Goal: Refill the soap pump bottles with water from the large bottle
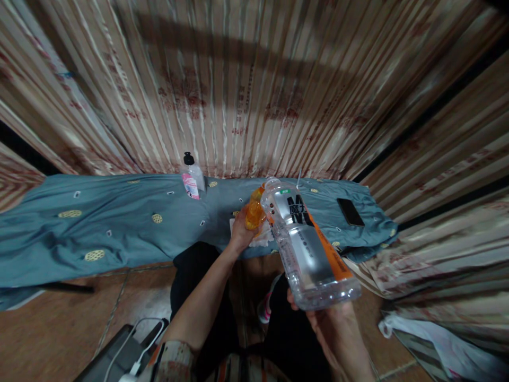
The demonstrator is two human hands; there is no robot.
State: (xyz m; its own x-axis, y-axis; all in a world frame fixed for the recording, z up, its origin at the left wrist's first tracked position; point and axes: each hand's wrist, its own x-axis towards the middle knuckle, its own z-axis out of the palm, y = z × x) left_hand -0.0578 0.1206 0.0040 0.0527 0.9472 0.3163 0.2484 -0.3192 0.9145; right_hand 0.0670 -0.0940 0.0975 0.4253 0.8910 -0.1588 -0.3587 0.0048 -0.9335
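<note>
My left hand (241, 231) is wrapped round a small bottle of orange liquid (255, 209), held above a white tissue (262, 236) on the cloth. In my right hand (332, 323) is a large clear plastic bottle (308, 246) with a silver and orange label. I grip it near its base, tilted so that its neck points away from me. The big bottle's mouth meets or overlaps the top of the small bottle; whether they touch I cannot tell. Behind the large bottle a thin white stick (299, 178) pokes up.
A pump-top bottle with a pink label (191, 178) stands left on the blue-green cloth (131, 217). A black phone (350, 211) lies at the right. Patterned curtains (238, 90) hang behind. A white cable (139, 350) and a dark box are at lower left, a white bag (437, 339) at lower right.
</note>
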